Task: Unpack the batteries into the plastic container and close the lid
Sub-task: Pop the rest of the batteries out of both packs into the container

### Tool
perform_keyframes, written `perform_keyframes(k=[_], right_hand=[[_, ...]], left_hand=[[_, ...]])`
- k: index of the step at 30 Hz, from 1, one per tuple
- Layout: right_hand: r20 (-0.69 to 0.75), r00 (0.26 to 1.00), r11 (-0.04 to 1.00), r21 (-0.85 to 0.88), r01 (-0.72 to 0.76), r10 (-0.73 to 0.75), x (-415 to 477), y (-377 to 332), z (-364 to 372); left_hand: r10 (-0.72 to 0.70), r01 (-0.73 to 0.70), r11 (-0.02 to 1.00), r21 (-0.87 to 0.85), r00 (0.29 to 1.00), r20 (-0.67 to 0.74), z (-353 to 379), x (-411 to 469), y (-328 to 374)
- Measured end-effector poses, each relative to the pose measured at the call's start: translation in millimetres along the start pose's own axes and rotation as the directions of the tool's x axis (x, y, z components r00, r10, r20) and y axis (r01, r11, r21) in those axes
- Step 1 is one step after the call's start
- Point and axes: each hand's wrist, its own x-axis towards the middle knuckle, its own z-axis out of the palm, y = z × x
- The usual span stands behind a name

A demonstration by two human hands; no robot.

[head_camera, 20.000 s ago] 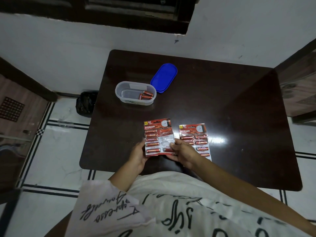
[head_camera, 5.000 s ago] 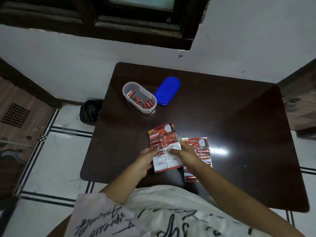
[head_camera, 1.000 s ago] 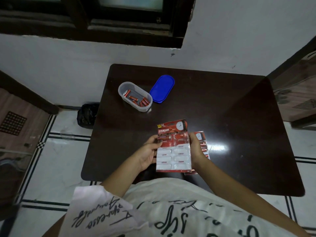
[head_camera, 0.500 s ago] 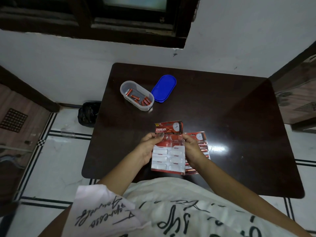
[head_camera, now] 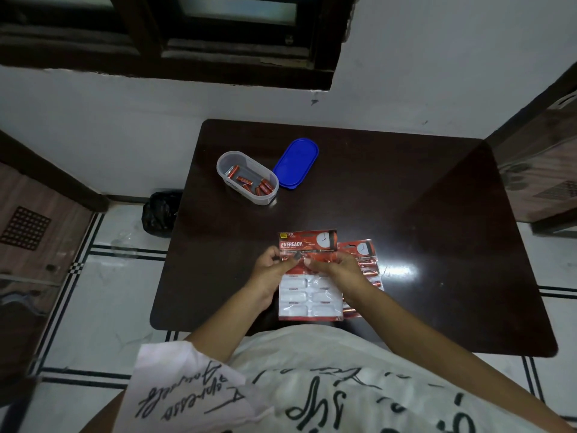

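Head view: the open battery pack (head_camera: 309,295) sits at lower centre of the frame, above the near edge of the table (head_camera: 406,198), grasped by both hands. The left hand (head_camera: 270,276) pinches its left edge and the right hand (head_camera: 335,273) pinches the front. Both sets of fingers meet at the upper row of blisters, just under the printed header. The lower rows show white and look emptied. Whether cells remain under the fingers I cannot tell.

A second pack (head_camera: 363,260) lies just to the right, partly covered by the first pack and the right hand. Red cells still show in it, so it appears unopened.

At upper centre-left, the clear plastic container (head_camera: 223,160) stands open and well apart from the hands. It holds several loose batteries (head_camera: 249,184), most of them gathered toward its lower-right end. The blue lid (head_camera: 296,162) lies flat just beside it on the right. Whether the two touch is unclear.

By my estimate the task is under halfway. One pack is nearly emptied, the other is untouched, and the lid is not yet on.

A black bag (head_camera: 160,212) rests on the floor left of the table.
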Motion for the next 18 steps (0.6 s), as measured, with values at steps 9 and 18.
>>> perform_keyframes(k=[9,18], right_hand=[[-0.116,0.989,0.996,-0.020,0.087,-0.089,3,5,-1],[-0.219,0.960,0.983,-0.109,0.150,-0.171,5,15,6]], left_hand=[[0.114,-0.110,0.993,0.031,0.984,-0.140,19,-1,-8],[0.276,-0.245,0.954,0.175,0.943,-0.184,28,5,-20]])
